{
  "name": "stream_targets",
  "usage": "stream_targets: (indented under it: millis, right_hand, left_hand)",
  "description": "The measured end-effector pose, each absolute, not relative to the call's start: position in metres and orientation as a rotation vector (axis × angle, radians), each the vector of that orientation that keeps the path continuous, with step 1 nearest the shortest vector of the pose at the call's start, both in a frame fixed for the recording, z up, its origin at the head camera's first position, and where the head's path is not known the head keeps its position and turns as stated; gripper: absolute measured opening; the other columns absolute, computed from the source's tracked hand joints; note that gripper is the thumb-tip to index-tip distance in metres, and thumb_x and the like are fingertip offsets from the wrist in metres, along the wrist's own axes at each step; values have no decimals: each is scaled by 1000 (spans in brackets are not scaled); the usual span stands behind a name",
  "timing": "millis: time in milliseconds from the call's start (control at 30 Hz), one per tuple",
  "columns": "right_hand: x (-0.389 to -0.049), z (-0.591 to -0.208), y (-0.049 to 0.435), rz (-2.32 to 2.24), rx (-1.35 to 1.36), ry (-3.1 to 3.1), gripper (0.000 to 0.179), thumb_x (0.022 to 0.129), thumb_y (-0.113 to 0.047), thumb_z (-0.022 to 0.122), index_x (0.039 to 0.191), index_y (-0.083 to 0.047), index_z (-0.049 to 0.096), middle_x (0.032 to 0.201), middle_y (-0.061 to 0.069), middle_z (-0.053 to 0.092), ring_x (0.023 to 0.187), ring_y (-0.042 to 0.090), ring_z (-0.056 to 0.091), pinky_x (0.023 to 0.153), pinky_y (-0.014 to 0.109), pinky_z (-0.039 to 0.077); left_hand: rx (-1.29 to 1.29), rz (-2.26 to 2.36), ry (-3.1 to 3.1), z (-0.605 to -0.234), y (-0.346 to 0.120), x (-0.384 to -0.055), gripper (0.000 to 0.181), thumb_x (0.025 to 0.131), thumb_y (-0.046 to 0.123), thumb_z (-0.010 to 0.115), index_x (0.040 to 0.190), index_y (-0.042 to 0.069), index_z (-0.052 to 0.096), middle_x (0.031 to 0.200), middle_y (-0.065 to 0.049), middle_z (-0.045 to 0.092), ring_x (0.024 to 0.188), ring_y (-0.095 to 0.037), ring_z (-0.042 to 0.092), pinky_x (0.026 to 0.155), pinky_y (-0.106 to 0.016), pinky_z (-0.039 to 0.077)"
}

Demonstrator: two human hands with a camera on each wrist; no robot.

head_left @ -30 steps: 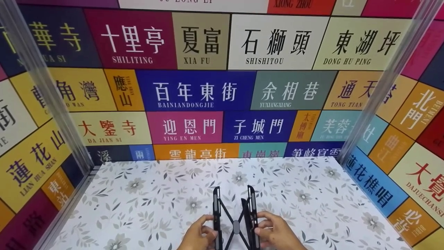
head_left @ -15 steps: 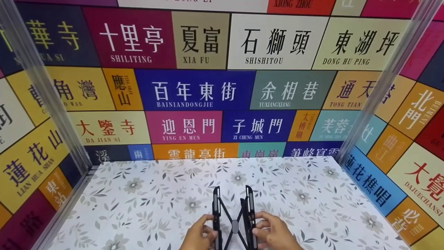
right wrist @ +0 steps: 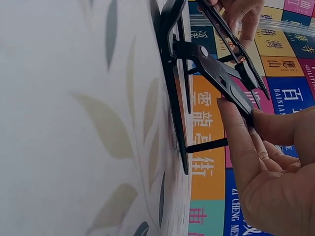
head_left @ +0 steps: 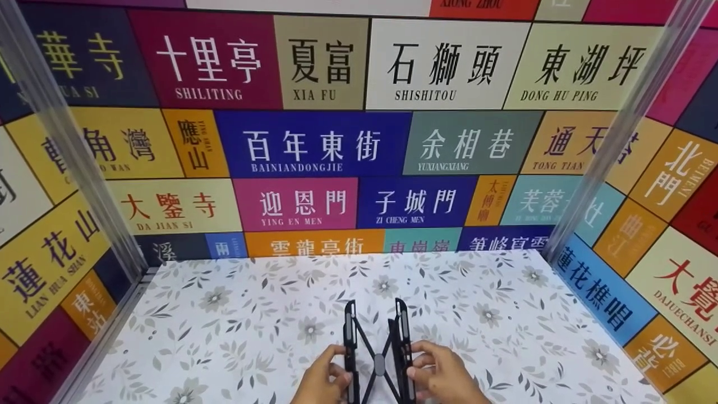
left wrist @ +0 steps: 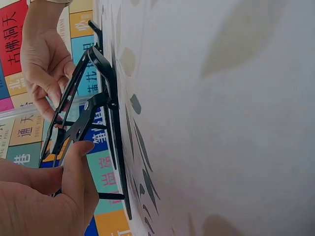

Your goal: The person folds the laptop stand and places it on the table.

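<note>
the left grip was closed in a pinch on one side of a black folding stand, the right grip likewise on the other. the stand sat between both grips, its near end cut off by the head view's lower edge. some fingertips were hidden behind its rails. whether every part beneath the grips touched the flowered surface was hard to tell. beyond them rose lettered panels, cropped above.
</note>
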State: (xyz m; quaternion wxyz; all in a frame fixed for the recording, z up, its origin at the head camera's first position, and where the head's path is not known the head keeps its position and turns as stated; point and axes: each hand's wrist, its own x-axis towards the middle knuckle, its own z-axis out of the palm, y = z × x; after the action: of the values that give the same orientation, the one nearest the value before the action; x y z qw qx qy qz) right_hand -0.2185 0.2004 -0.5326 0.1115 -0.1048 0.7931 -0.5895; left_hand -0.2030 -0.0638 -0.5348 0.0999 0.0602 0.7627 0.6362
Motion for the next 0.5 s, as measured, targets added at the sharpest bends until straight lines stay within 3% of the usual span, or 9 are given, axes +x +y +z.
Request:
stream_targets:
  millis: [267,500]
  right_hand:
    - [-219,-532,200,-1736,-338,2302,39,83,-10,68,119,-3,54,89,13,62,75,24,63,57,42,56]
    - [-218,-530,199,-1724,-360,2321,36,84,-8,67,117,-4,55,87,13,61,73,24,62,55,42,56]
  left_hand:
    - [263,1843,2313,-537,-64,-203,40,82,-3,61,119,10,51,70,-13,64,53,-18,60,49,-30,50]
    - [269,1848,2319,-538,-62,-203,40,82,-3,60,119,10,50,67,-7,62,53,-19,60,49,-29,50]
